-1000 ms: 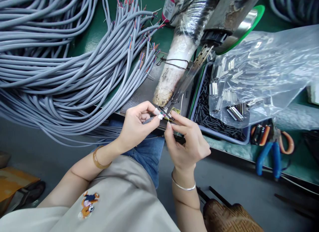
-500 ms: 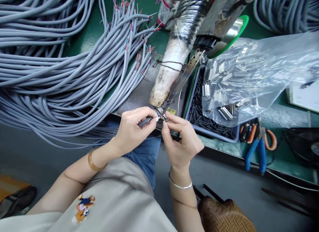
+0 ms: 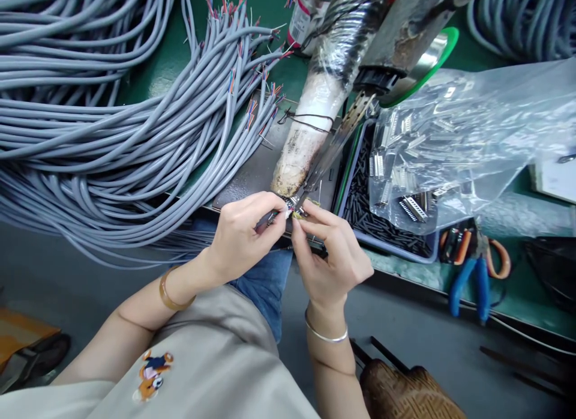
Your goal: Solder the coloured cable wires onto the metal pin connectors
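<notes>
My left hand [image 3: 252,233] pinches the end of a grey cable [image 3: 264,222]; small coloured wires show at its fingertips. Close beside it, my right hand [image 3: 330,242] is closed in a pinch, thumb against forefinger. What sits in that pinch is too small to make out. Between and just beyond the fingertips lies a small metal pin connector [image 3: 291,201], partly hidden by the fingers. A soldering iron [image 3: 330,144] slants down, its tip at the connector. Left of the iron, a stained, plastic-wrapped tube [image 3: 299,146] ends just above the hands.
Bundled grey cables [image 3: 135,131] with stripped ends cover the left. At right, a blue bin [image 3: 434,251] contains black sleeves [image 3: 360,197], partly under a plastic bag of connectors [image 3: 450,143]. Blue-handled pliers [image 3: 481,281] lie at the bench edge. A jar [image 3: 306,20] stands behind.
The view has shifted slightly, so bench items appear a little further right. My fingertips cover more of the connector. Both hands keep their pinches.
</notes>
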Available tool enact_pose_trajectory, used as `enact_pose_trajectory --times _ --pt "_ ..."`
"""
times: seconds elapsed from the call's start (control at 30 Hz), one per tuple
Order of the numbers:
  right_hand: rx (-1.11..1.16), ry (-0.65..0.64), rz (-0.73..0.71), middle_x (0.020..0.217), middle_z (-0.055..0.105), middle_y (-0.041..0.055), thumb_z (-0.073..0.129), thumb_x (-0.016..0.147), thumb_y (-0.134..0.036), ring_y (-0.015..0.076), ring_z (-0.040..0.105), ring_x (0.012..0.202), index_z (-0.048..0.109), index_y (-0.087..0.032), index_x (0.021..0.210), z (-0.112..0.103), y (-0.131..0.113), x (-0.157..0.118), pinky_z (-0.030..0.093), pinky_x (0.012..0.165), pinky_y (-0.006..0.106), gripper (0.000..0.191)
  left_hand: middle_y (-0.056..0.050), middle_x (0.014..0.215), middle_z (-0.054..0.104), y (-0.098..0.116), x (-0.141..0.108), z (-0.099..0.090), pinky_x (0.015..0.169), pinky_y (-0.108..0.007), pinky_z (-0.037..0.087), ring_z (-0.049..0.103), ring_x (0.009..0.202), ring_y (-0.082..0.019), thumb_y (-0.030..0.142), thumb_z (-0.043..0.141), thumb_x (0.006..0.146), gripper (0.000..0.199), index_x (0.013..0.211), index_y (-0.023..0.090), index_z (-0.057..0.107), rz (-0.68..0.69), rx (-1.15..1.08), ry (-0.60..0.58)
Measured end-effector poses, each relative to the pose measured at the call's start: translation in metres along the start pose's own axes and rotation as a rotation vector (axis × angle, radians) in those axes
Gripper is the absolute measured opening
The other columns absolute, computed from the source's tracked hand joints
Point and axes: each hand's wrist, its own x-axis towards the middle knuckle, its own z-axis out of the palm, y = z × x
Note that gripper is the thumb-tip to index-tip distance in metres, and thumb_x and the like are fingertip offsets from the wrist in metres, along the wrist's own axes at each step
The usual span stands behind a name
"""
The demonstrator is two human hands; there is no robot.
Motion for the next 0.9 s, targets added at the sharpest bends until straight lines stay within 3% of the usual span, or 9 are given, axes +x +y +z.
enact_pose_trajectory --times 0.2,0.33,0.4,0.57,0.67,0.73,0.8,0.87,0.9 --pt "-0.035 -0.031 -0.101 0.11 0.082 0.0078 0.075 0.085 -0.008 0.0167 0.081 0.091 0.064 -0.022 0.091 0.0 0.002 -0.007 0.064 0.08 0.023 0.019 -0.001 0.076 0.074 -0.005 -0.007 0.002 0.062 -0.022 0.047 0.056 0.058 -0.01 0.012 0.06 0.088 0.013 0.079 0.018 0.067 -0.05 -0.023 -0.065" --pt "-0.042 0.007 -0.093 0.104 0.083 0.0054 0.074 0.087 -0.008 0.0165 0.081 0.088 0.066 -0.022 0.095 -0.004 0.001 -0.01 0.065 0.081 0.024 0.018 -0.002 0.08 0.076 -0.005 -0.013 0.002 0.06 -0.021 0.045 0.054 0.057 -0.008 0.015 0.064 0.086 0.007 0.082 0.017 0.07 -0.174 -0.163 -0.095" --pt "-0.025 0.017 -0.03 0.101 0.083 0.003 0.073 0.088 -0.009 0.0162 0.081 0.087 0.066 -0.023 0.095 -0.007 0.001 -0.011 0.065 0.081 0.025 0.017 -0.003 0.079 0.076 -0.004 -0.015 -0.002 0.057 -0.021 0.045 0.053 0.056 -0.008 0.017 0.068 0.084 0.008 0.089 0.015 0.074 -0.318 -0.329 -0.186" --pt "0.074 0.08 0.246 0.095 0.082 0.0024 0.072 0.09 -0.015 0.0177 0.08 0.083 0.067 -0.022 0.095 -0.017 0.004 -0.023 0.064 0.07 0.027 0.01 -0.007 0.076 0.077 -0.007 -0.021 -0.015 0.054 -0.019 0.048 0.067 0.063 -0.012 0.016 0.073 0.079 0.033 0.112 0.012 0.078 -0.643 -0.841 -0.556" --pt "0.124 0.252 0.215 0.072 0.074 -0.0028 0.072 0.091 -0.018 0.0123 0.067 0.05 0.07 -0.022 0.095 -0.026 0.006 -0.029 0.052 0.045 0.024 0.006 -0.005 0.069 0.075 -0.011 -0.026 -0.016 0.055 -0.018 0.05 0.067 0.061 -0.011 0.019 0.077 0.079 0.03 0.108 0.012 0.079 -0.712 -0.923 -0.485" --pt "0.129 0.428 0.035 0.054 0.057 -0.0083 0.074 0.09 -0.023 0.0084 0.045 0.035 0.072 -0.024 0.091 -0.032 0.006 -0.03 0.039 0.037 0.025 0.002 -0.004 0.067 0.074 -0.013 -0.029 -0.013 0.056 -0.018 0.052 0.065 0.058 -0.01 0.02 0.079 0.078 0.025 0.102 0.012 0.079 -0.731 -0.932 -0.385" --pt "0.128 0.56 -0.12 0.049 0.042 -0.0103 0.074 0.089 -0.026 0.0068 0.03 0.034 0.075 -0.027 0.093 -0.038 0.001 -0.029 0.033 0.037 0.027 0.004 -0.005 0.071 0.076 -0.013 -0.031 -0.011 0.058 -0.019 0.054 0.066 0.059 -0.01 0.018 0.079 0.077 0.023 0.099 0.012 0.078 -0.741 -0.935 -0.323" --pt "0.127 0.528 -0.124 0.051 0.042 -0.0091 0.07 0.093 -0.026 0.0069 0.029 0.035 0.078 -0.028 0.104 -0.044 -0.007 -0.029 0.031 0.039 0.027 0.014 -0.006 0.079 0.078 -0.012 -0.032 -0.009 0.058 -0.019 0.055 0.069 0.061 -0.011 0.017 0.08 0.075 0.024 0.098 0.012 0.076 -0.748 -0.948 -0.297" --pt "0.121 0.452 -0.084 0.052 0.045 -0.0081 0.068 0.094 -0.025 0.0075 0.032 0.037 0.078 -0.027 0.108 -0.045 -0.012 -0.028 0.031 0.039 0.027 0.017 -0.006 0.082 0.078 -0.012 -0.032 -0.009 0.058 -0.019 0.055 0.07 0.062 -0.011 0.016 0.08 0.074 0.025 0.098 0.012 0.075 -0.751 -0.956 -0.291"
